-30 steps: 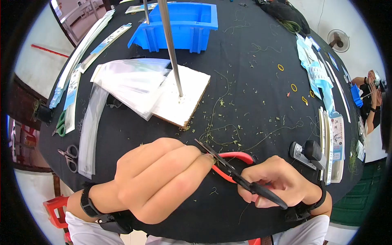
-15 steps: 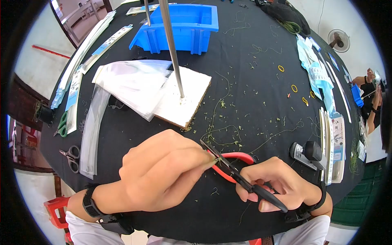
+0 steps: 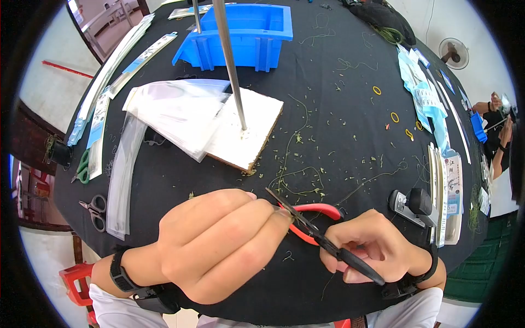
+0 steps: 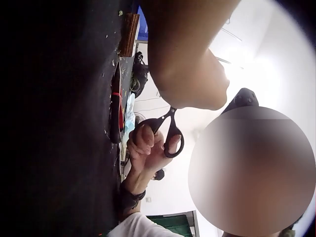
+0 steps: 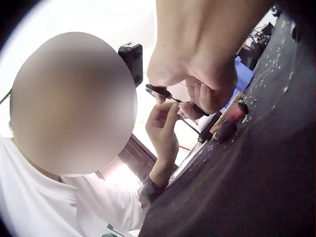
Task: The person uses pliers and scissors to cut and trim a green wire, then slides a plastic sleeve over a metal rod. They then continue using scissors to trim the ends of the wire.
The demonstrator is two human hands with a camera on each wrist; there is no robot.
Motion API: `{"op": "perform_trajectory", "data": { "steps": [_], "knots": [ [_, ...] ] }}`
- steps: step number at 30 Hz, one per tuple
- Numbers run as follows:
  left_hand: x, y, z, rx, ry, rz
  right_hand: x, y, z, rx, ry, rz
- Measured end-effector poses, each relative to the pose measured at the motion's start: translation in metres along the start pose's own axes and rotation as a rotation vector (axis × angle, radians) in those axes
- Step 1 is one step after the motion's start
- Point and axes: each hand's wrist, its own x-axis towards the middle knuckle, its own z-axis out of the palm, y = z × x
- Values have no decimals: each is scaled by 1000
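My right hand (image 3: 372,246) holds black-handled scissors (image 3: 358,265), with thumb and fingers through the loops. In the left wrist view the scissors' handles (image 4: 174,140) stand spread apart. The blades reach to the fingertips of my left hand (image 3: 219,243), which pinch a tiny greenish strand, mostly hidden by the fingers. Just under the scissors, red-handled pliers (image 3: 322,209) lie on the black cloth. In the right wrist view my left hand (image 5: 165,126) meets the scissors from below, close to my right hand (image 5: 197,74).
A metal rod (image 3: 232,76) rises from a white board (image 3: 257,112) beside clear plastic sleeves (image 3: 169,112). Behind is a blue bin (image 3: 240,49). Small scissors (image 3: 97,213) lie left; a stapler (image 3: 410,206) and packets (image 3: 451,186) right. Green scraps and yellow rubber bands (image 3: 395,117) dot the cloth.
My left hand rose and tilted half a second ago, showing the greenish strand, then came back down over it. The scissors shifted slightly and stay at its fingertips.
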Motion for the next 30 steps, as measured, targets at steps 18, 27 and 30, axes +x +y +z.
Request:
{"op": "perform_trajectory", "data": {
  "steps": [18,27,30],
  "knots": [
    [0,-1,1,32,10,42,-2,-3,-5,57,-49,102],
    [2,1,-4,51,-12,85,-1,-4,-5,6,-66,74],
    [2,1,-4,54,-20,84,-2,0,-2,-32,-14,-19]
  ]
}}
